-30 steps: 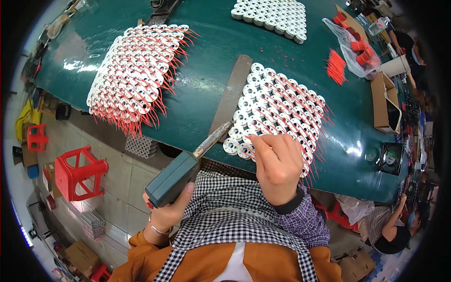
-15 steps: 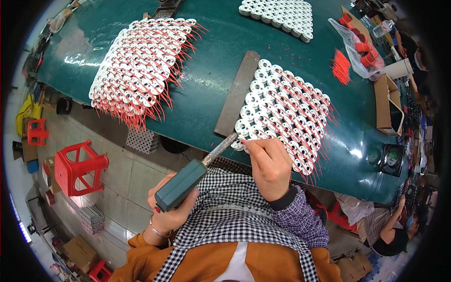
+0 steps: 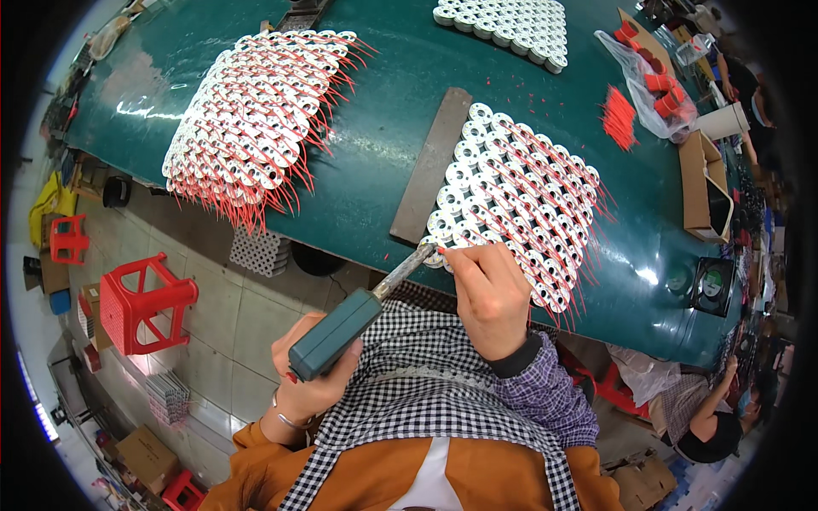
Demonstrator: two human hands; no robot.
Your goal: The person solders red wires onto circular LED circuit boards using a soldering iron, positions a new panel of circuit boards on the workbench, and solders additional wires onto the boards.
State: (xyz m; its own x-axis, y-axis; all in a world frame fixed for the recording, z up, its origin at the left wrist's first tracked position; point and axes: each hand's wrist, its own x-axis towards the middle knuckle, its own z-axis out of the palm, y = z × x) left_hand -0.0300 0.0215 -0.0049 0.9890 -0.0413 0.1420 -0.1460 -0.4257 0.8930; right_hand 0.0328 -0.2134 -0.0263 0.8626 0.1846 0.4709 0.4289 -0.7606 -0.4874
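Note:
My left hand is closed around the green handle of a soldering gun. Its metal barrel points up and right, with the tip at the near-left corner of a block of round white-topped pieces. Close by that tip, the fingertips of my right hand are pinched on the end of a thin red wire, mostly hidden by the fingers. Red wires lie in slanting rows across much of this block, while its left column shows bare round tops. A flat grey-brown bar lies along the block's left side.
At left on the green table stands a larger wired block; an unwired one is at the far edge. To the right are loose red wires, red spools in plastic and an open carton. A red stool stands left.
The soldering gun has shifted slightly up and right, its tip staying at the block's corner. My right hand has hardly moved and keeps its pinch.

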